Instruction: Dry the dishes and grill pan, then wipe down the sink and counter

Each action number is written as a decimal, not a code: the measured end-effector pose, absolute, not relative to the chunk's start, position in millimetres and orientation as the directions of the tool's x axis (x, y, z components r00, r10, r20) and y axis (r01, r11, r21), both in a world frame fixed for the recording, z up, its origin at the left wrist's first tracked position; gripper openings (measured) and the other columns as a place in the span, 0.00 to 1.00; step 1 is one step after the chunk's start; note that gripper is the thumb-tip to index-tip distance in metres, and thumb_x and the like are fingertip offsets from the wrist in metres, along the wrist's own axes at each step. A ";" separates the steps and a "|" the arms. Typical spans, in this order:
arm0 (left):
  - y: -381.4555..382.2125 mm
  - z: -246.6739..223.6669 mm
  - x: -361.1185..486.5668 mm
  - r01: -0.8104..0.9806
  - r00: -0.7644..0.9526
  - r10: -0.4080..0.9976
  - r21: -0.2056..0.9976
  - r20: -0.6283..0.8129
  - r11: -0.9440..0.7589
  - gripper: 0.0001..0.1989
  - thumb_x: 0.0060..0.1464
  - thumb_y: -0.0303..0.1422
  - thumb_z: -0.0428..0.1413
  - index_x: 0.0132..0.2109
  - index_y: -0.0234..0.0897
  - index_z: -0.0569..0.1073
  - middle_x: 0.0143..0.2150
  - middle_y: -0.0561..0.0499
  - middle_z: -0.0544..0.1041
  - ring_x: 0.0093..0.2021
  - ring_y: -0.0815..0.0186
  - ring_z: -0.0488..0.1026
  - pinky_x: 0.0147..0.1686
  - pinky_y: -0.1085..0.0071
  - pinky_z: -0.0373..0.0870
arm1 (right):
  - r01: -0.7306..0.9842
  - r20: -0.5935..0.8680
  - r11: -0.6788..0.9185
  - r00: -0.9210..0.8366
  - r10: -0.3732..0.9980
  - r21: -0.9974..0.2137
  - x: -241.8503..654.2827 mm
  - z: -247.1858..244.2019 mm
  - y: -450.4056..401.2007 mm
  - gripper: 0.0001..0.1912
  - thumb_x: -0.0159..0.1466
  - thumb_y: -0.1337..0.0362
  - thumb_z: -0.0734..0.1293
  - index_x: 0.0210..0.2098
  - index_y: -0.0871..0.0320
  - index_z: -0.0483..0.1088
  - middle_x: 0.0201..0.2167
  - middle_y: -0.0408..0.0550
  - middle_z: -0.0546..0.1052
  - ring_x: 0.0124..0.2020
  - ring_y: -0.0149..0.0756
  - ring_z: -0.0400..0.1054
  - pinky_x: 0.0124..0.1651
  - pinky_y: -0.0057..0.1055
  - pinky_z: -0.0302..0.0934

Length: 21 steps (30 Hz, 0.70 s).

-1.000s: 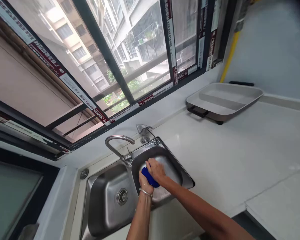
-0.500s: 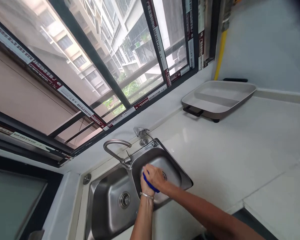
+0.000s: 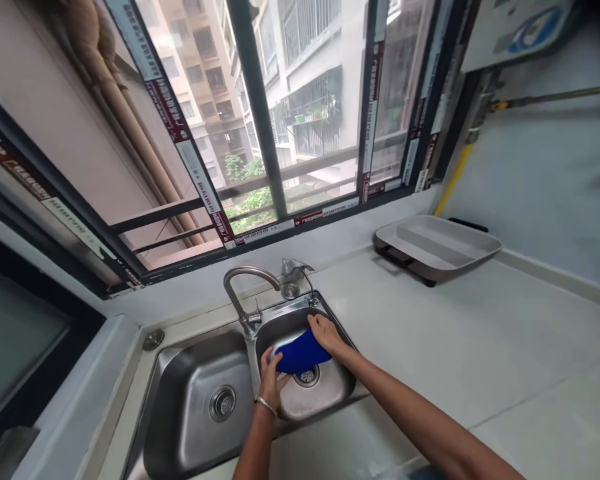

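Note:
A blue cloth [image 3: 303, 353] is spread between my two hands, above the right basin [image 3: 325, 393] of a steel double sink. My left hand [image 3: 271, 377], with a silver bangle [image 3: 265, 404] at the wrist, grips the cloth's left end. The opposite end is pinched in my right hand [image 3: 326, 335]. Below the cloth a drain strainer [image 3: 307, 377] partly shows. Behind my hands, the curved faucet [image 3: 250, 272] rises from the sink's back rim; no water is seen running from it.
The left basin [image 3: 200, 400] has its own drain [image 3: 223, 403]. On the white counter [image 3: 430, 347] at the back right lies a shallow rectangular pan [image 3: 440, 247] with dark handles. A dark-framed window [image 3: 273, 133] stands behind the sink. A yellow pipe [image 3: 454, 179] runs down the corner.
My hands were pressed together around the bunched cloth; now they are apart with it spread between them. My view has tilted up, showing more of the window and a wall unit.

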<state>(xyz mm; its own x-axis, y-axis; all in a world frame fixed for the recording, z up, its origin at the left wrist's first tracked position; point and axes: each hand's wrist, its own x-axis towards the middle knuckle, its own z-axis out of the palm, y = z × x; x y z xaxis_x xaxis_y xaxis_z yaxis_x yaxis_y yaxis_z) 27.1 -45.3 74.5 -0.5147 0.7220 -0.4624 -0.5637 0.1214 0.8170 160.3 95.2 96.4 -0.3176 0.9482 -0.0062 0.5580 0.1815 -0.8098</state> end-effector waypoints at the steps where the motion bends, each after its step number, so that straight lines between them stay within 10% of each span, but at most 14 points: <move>1: -50.0 73.6 21.7 -0.516 -0.530 0.732 0.848 -0.428 0.121 0.36 0.32 0.34 0.70 0.52 0.42 0.70 0.52 0.45 0.72 0.52 0.56 0.71 0.49 0.61 0.69 | 0.536 -0.004 0.180 -0.323 0.947 -0.825 156.3 101.4 95.1 0.22 0.68 0.54 0.51 0.28 0.56 0.67 0.29 0.48 0.74 0.36 0.38 0.69 0.41 0.32 0.59; 7: -36.9 75.8 34.0 0.174 -0.212 0.977 0.985 0.037 0.000 0.50 0.23 0.29 0.72 0.59 0.38 0.68 0.69 0.39 0.58 0.69 0.48 0.52 0.68 0.55 0.44 | 0.413 -0.035 0.152 -0.412 0.910 -0.898 137.3 118.6 72.2 0.21 0.65 0.50 0.51 0.27 0.55 0.64 0.22 0.40 0.68 0.27 0.33 0.63 0.30 0.28 0.57; 10: -18.1 78.4 38.5 0.102 -0.212 0.976 0.994 0.050 -0.029 0.33 0.29 0.28 0.69 0.48 0.40 0.75 0.51 0.45 0.78 0.53 0.52 0.70 0.58 0.58 0.63 | 0.368 0.002 0.177 -0.430 0.903 -0.913 146.3 126.0 69.1 0.20 0.64 0.49 0.53 0.27 0.55 0.64 0.23 0.39 0.67 0.27 0.32 0.63 0.30 0.27 0.57; 14: -4.1 82.4 24.6 0.020 -0.285 0.958 1.000 0.022 -0.017 0.15 0.34 0.25 0.64 0.35 0.39 0.77 0.28 0.54 0.78 0.32 0.64 0.71 0.36 0.70 0.67 | 0.417 0.120 0.262 -0.337 0.934 -0.870 176.9 123.5 83.9 0.19 0.62 0.47 0.57 0.29 0.55 0.67 0.21 0.39 0.67 0.25 0.32 0.61 0.32 0.29 0.55; 21: -8.4 106.3 37.8 -0.172 -0.418 0.908 0.979 0.026 -0.107 0.14 0.38 0.26 0.61 0.37 0.39 0.73 0.32 0.53 0.76 0.35 0.66 0.70 0.37 0.72 0.67 | 0.311 -0.417 -0.302 -0.426 0.803 -0.901 199.3 84.5 81.8 0.30 0.60 0.38 0.57 0.35 0.57 0.74 0.31 0.51 0.78 0.34 0.40 0.71 0.34 0.34 0.63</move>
<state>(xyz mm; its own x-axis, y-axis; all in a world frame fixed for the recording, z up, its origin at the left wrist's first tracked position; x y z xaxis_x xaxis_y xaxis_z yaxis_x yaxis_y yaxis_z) 37.8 -8.4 106.3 -0.4180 0.9081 0.0258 -0.1718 -0.1069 0.9793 199.3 81.8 84.5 -0.4262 0.8030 -0.4166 0.3115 -0.3021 -0.9010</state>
